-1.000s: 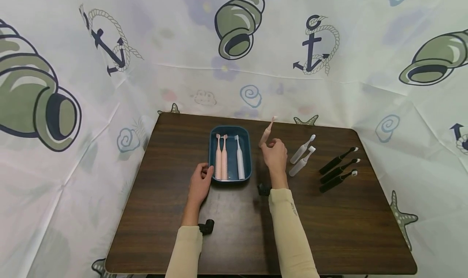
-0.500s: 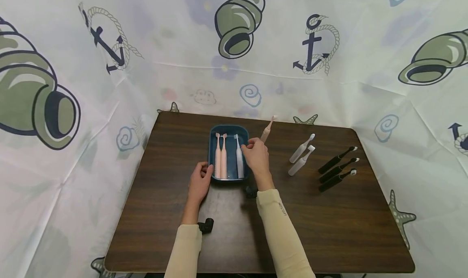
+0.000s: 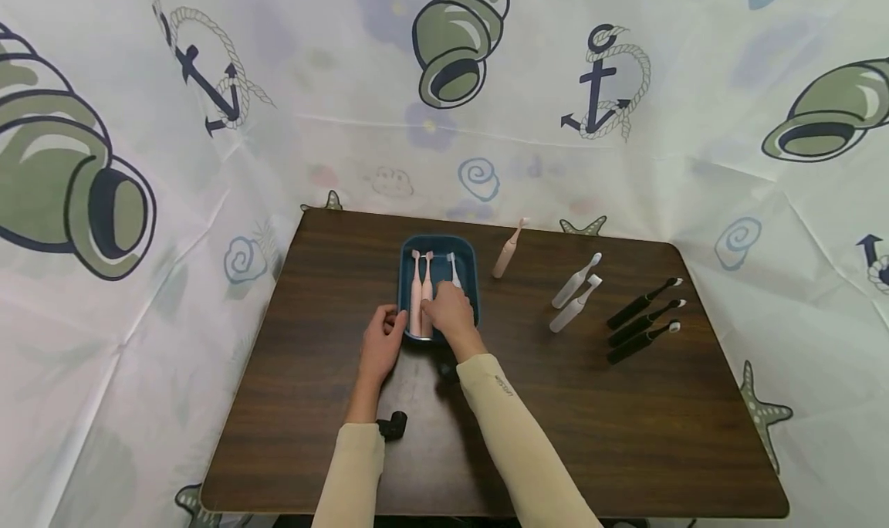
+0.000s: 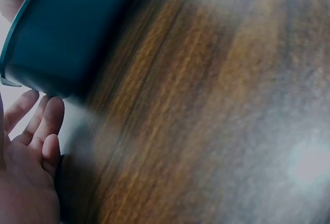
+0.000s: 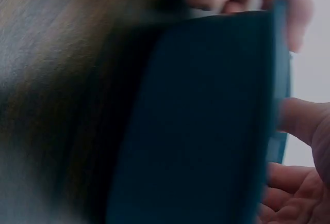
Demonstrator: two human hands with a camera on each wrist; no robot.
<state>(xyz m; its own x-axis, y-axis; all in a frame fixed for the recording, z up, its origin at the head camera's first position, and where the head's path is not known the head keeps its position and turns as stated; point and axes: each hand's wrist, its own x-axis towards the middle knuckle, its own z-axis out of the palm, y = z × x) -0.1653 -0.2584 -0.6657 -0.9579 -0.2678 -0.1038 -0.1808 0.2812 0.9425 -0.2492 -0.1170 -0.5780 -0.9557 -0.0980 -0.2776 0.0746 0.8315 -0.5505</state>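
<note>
A dark blue tray (image 3: 439, 240) stands at the table's middle back and holds two pink toothbrushes (image 3: 415, 281) side by side and a white one (image 3: 452, 267). My right hand (image 3: 434, 308) lies over the tray's near end, covering the white brush's handle, with its fingers by the pink handles. The frames do not show whether it grips any of them. My left hand (image 3: 397, 321) rests at the tray's front left corner with loose fingers. In the left wrist view the tray (image 4: 62, 33) is just beyond those fingers (image 4: 36, 126). The right wrist view is blurred, showing the tray wall (image 5: 206, 121).
One pink toothbrush (image 3: 508, 250) lies alone right of the tray. Further right lie two white toothbrushes (image 3: 575, 281) and three black ones (image 3: 642, 304). The brown table (image 3: 625, 420) is ringed by a printed cloth backdrop (image 3: 208, 165).
My right hand let go of the lone pink toothbrush, which now lies on the table, then moved left over the tray. The left hand stayed at the tray's corner.
</note>
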